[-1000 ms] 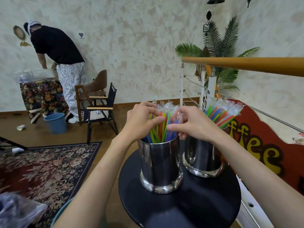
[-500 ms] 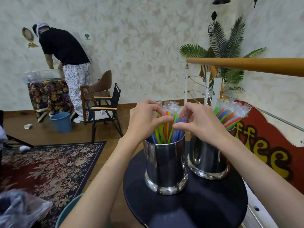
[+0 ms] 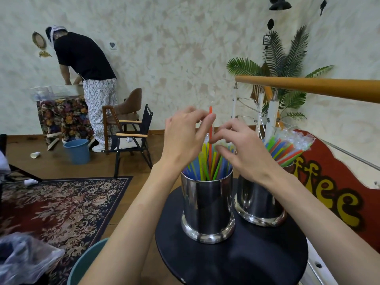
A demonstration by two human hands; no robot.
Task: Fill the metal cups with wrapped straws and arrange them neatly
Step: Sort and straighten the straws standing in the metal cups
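Note:
Two shiny metal cups stand on a small round black table (image 3: 236,264). The near cup (image 3: 207,206) holds upright coloured wrapped straws (image 3: 216,167). The far cup (image 3: 257,202) holds a bundle of straws (image 3: 287,149) leaning right. My left hand (image 3: 185,138) hovers above the near cup and pinches one orange straw (image 3: 210,112), which sticks up well above the others. My right hand (image 3: 246,153) is over the same cup with its fingers spread, the fingertips touching the straw tops; it hides part of the far cup's rim.
A wooden handrail (image 3: 308,87) and a red coffee sign (image 3: 333,194) are close on the right. A teal bin rim (image 3: 86,262) and a plastic bag (image 3: 22,258) lie at lower left. Further back are a folding chair (image 3: 131,140), a blue bucket (image 3: 77,151) and a person (image 3: 86,64).
Both hands were cupped around the straws in the near cup. Now they have lifted and spread, and my left hand has drawn one orange straw upward.

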